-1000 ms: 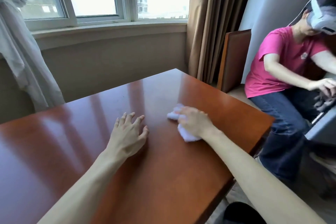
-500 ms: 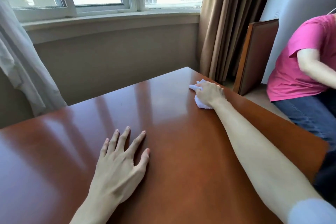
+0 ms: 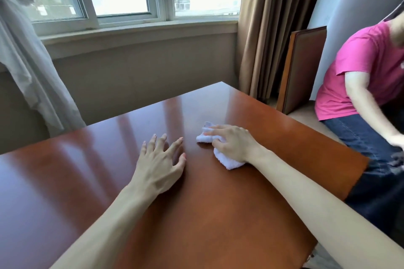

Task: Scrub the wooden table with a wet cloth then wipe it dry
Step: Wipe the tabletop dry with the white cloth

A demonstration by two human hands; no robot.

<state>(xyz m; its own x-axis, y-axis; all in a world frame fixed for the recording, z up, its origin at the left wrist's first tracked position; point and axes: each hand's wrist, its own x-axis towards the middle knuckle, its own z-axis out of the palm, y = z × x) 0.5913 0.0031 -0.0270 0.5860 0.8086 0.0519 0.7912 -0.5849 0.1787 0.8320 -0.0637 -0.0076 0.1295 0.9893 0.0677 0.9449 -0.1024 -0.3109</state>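
Observation:
The glossy reddish-brown wooden table (image 3: 105,181) fills the lower part of the head view. A small bunched white cloth (image 3: 227,160) lies on it right of centre. My right hand (image 3: 234,144) lies over the cloth and holds it against the tabletop, fingers bent around the bunch and the index finger stretched forward. My left hand (image 3: 160,164) rests flat on the table just left of the cloth, fingers spread, holding nothing. A narrow gap separates the two hands.
A person in a pink shirt (image 3: 363,67) sits close to the table's right edge. A wooden chair back (image 3: 303,67) stands by the brown curtain (image 3: 269,28). A window sill (image 3: 140,33) runs behind the table, and a pale curtain (image 3: 28,67) hangs at the left.
My right hand slid the cloth out to the table's far right corner, then back toward the middle, close to my left hand. The left hand stayed flat on the table.

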